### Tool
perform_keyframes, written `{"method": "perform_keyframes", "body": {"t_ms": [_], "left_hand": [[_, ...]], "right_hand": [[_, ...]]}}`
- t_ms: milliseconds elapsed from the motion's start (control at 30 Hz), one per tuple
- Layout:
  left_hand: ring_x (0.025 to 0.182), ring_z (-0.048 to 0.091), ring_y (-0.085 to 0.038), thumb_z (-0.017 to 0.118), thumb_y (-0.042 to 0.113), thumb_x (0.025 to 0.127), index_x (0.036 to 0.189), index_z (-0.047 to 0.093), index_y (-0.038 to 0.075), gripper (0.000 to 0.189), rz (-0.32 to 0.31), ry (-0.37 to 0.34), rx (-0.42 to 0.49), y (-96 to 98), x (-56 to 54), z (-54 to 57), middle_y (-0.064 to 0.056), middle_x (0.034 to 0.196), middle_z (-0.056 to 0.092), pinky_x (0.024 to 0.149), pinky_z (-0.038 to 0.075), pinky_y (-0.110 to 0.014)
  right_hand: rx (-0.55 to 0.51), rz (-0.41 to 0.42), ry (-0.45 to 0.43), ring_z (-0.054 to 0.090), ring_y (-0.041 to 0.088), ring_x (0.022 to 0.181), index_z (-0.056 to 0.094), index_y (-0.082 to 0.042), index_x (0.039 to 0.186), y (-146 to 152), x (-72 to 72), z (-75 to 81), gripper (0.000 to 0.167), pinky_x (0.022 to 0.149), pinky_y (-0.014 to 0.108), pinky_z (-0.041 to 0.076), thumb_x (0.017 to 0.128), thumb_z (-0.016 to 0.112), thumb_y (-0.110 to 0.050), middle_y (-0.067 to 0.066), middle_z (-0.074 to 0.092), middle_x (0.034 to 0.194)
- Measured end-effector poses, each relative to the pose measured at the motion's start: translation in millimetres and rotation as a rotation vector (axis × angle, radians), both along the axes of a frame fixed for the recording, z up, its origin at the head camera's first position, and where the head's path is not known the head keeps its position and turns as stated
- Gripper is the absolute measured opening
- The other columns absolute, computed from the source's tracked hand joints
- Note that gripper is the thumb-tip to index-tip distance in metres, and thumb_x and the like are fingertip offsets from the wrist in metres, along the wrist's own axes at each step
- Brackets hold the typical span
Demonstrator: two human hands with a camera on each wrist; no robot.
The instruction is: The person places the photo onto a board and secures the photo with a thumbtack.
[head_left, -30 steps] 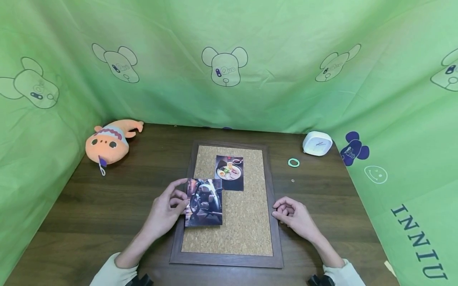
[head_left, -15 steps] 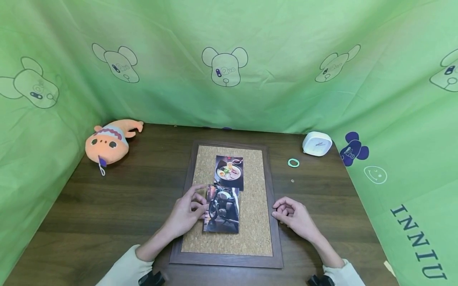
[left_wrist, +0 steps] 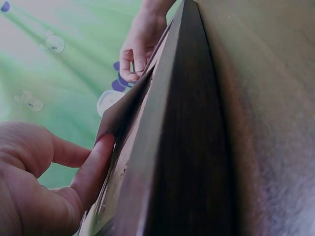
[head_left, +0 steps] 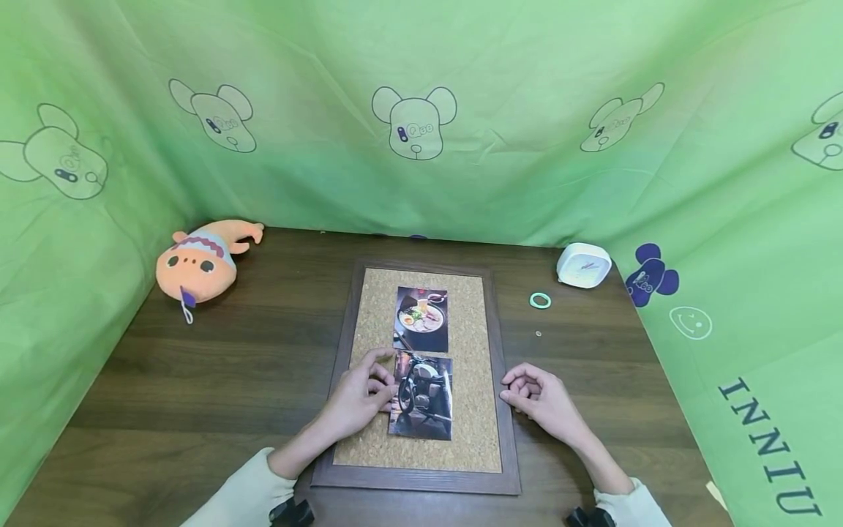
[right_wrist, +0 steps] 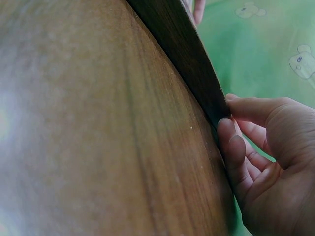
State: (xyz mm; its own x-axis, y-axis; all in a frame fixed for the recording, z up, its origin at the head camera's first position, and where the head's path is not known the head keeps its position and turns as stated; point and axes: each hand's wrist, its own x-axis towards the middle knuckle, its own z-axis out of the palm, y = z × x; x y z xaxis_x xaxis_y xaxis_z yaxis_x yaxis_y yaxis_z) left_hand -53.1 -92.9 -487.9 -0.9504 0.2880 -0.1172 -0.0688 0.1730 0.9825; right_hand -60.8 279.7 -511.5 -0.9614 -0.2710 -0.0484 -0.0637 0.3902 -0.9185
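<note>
A cork board (head_left: 473,417) with a dark wooden frame lies on the table. On its upper part is a photo of a bowl of food (head_left: 421,322). My left hand (head_left: 358,395) pinches a dark photo of a motorcycle (head_left: 424,402) by its left edge, just below the food photo. In the left wrist view this motorcycle photo (left_wrist: 115,113) tilts up from the cork, its held edge raised. My right hand (head_left: 541,397) holds the right side of the frame, with thumb and curled fingers at the wooden edge (right_wrist: 184,54) in the right wrist view.
Right of the board lie a mint-green ring (head_left: 540,301) and a tiny pale ring (head_left: 538,334). A white rounded box (head_left: 584,265) stands at the back right. An orange plush toy (head_left: 196,271) lies back left. Green printed curtain (head_left: 415,190) encloses the table's back and sides.
My left hand has moved right and slightly toward me with the motorcycle photo, from the board's left side to below the food photo, which it no longer covers. My right hand has stayed put.
</note>
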Motion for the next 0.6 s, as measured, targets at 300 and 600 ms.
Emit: {"method": "perform_keyframes", "body": {"t_ms": [300, 600], "left_hand": [[0.082, 0.073, -0.020, 0.072, -0.015, 0.097, 0.157, 0.046, -0.009, 0.066, 0.014, 0.020, -0.012, 0.2, 4.8, 1.4, -0.018, 0.106, 0.067, 0.069, 0.067, -0.032], [0.093, 0.067, -0.011, 0.090, 0.008, 0.089, 0.144, 0.067, 0.001, 0.060, -0.039, 0.487, -0.326, -11.5, 7.3, -15.4, -0.006, 0.117, 0.068, 0.077, 0.061, -0.028]], "right_hand": [[-0.002, -0.009, -0.006, 0.059, 0.004, 0.062, 0.071, 0.001, 0.109, 0.1, 0.6, 0.0, 0.018, 0.048, 0.023, 0.050, 0.096, 0.084, 0.000, 0.003, 0.066, 0.084], [-0.009, 0.001, 0.005, 0.059, 0.003, 0.063, 0.072, 0.001, 0.109, 0.0, 0.3, -0.1, 0.018, 0.048, 0.023, 0.050, 0.096, 0.084, 0.000, 0.003, 0.065, 0.084]]}}
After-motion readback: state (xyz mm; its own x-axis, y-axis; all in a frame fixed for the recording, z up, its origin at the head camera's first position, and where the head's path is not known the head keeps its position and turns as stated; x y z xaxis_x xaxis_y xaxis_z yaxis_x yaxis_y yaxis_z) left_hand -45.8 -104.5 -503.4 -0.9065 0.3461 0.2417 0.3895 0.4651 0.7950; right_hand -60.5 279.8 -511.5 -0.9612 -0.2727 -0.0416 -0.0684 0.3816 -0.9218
